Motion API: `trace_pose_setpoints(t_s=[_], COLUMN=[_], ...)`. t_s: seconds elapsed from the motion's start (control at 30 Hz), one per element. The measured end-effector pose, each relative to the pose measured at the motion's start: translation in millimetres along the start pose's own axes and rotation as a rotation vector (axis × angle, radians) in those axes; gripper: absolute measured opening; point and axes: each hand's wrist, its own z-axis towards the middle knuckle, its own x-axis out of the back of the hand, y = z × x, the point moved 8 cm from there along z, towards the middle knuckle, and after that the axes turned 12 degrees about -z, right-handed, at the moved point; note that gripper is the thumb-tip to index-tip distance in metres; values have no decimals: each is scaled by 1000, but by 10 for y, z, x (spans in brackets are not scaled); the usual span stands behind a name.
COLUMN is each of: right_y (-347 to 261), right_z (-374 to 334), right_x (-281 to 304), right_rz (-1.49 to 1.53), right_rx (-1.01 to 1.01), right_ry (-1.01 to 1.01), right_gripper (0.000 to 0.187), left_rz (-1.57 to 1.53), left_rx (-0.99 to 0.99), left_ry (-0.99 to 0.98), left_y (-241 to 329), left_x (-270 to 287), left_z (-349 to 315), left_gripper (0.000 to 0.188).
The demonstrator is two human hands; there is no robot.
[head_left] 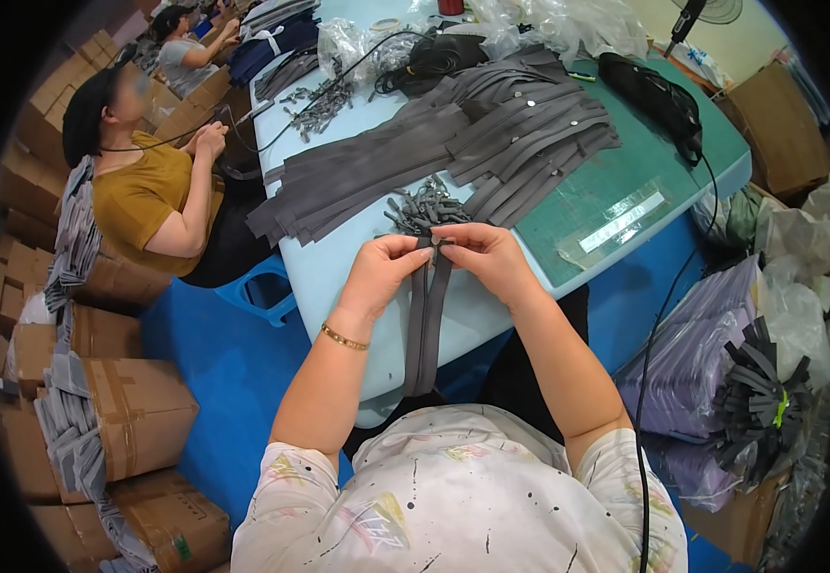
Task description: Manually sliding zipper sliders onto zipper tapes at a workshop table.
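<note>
A: Closest?
B: Long dark-grey zipper-like fabric strip [422, 329], running from fingertips down toward lap.
A: Hands?
B: Pinching strip's top end with 2: bare left hand [382, 269], bare right hand [493, 264], fingertips nearly meeting.
A: Beyond?
B: Just past hands, heap of small dark-grey pieces [426, 206]; farther, spread flat dark-grey fabric strips [367, 170] on smooth pale-blue table [331, 298]; farthest, back left, co-worker in pale-grey top [184, 63].

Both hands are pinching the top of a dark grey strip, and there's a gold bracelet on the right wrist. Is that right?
Not quite: the gold bracelet is on the left wrist, not the right, as the head view shows. The left hand and right hand do both pinch the top of the dark grey strip.
</note>
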Motion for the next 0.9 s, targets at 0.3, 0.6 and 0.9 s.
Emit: trace_pose_setpoints(t_s=[0.3,0.6,0.9], right_y=[28,38,70], right_z=[7,-9,-7], right_x=[17,30,3], right_rz=[24,-16,-93], right_rx=[-4,10,18], right_ry=[4,27,45], right_gripper=[25,25,23], left_rz=[29,38,-13], left_rx=[95,135,114], left_ry=[-105,-89,-69], left_y=[-31,-94,-159], left_x=[-106,-101,-67], left_z=[-49,-47,-19], left_gripper=[16,15,13])
